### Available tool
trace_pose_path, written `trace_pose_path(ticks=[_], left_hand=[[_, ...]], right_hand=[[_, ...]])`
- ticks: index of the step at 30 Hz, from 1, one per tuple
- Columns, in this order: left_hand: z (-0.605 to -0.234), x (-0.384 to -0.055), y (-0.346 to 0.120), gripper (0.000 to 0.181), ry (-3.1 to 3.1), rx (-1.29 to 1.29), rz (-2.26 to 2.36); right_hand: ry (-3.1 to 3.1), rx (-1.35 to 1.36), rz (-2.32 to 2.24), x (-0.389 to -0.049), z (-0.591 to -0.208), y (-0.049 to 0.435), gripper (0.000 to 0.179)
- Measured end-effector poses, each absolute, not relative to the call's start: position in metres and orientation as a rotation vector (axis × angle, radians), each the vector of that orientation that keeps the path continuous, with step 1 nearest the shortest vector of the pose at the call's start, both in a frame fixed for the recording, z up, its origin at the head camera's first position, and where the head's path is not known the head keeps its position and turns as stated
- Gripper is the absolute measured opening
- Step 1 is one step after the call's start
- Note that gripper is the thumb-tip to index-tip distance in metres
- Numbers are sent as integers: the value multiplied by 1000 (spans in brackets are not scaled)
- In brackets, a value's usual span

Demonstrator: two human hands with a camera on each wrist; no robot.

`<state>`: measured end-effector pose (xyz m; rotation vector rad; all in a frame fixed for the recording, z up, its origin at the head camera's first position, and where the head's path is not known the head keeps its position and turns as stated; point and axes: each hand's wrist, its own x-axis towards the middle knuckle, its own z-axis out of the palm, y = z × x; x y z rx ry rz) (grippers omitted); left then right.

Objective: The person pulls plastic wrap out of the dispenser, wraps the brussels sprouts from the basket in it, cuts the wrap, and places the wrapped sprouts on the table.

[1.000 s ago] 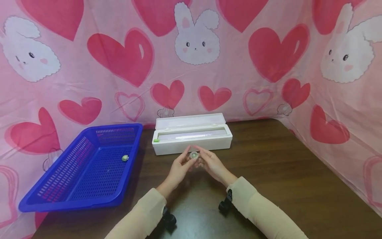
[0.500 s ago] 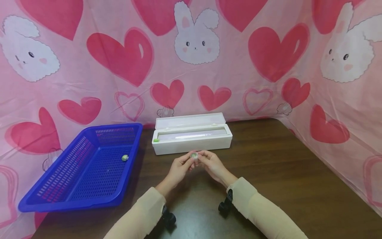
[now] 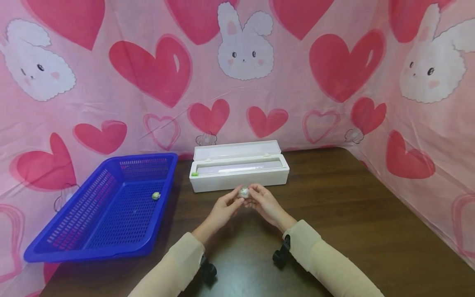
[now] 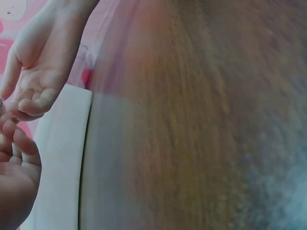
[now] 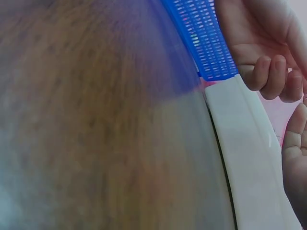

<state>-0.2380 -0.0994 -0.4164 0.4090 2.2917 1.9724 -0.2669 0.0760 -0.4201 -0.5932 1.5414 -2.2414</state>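
A: Start at the left. What was there?

B: Blue basket (image 3: pixel 33 255), open top, slotted walls and floor. Small pale-green piece (image 3: pixel 156 196) lay inside it, near the right wall.

A: Next along?

B: Cream sleeve (image 3: pixel 174 262) from the near edge, small black camera (image 3: pixel 210 270) at its cuff. Then the left hand (image 3: pixel 221 208), angled far and right, thumb and fingers pinching one side of a small shiny round thing (image 3: pixel 243 192).

A: Where did that thing sit?

B: Between the two hands, just on the near side of a long white box (image 3: pixel 239 180). Couldn't tell what it was made of — too small, partly covered by fingers.

A: And the box?

B: Stood crosswise, right of the basket. Lid (image 3: pixel 237 151) was raised along the far side, green tab (image 3: pixel 194 174) at the left end.

A: Right hand?

B: Right hand (image 3: pixel 266 205) mirrored the left, pinching the round thing from the right. Hands were together at the fingertips, wrists well apart. Both wrist views caught the thing barely or not at all — the fingers met at the picture edge.

A: Rest of the right side?

B: Dark wood table (image 3: pixel 371 206) out to the right, pink cloth (image 3: pixel 289 88) with hearts and rabbits hung behind and along the right.
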Motion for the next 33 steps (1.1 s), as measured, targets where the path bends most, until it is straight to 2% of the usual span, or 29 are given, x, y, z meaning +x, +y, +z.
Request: trace_pose_path(ticks=[7,15,24,33], left_hand=[[-415,-237,-98,46,2371,279,2024],[-414,-237,-97,33,2458,385,2076],[-392,-222,-95,39,2419,441,2032],[-414,-235,-100,51,2181,528,2052]], right_hand=[[1647,-668,-2166,-266,-421,75,8],[1790,-724,-2136,-264,-421,75,1],[1808,-670,-2129,-267,-422,78,16],[2033,-701,-1963,-267,-418,83,40]])
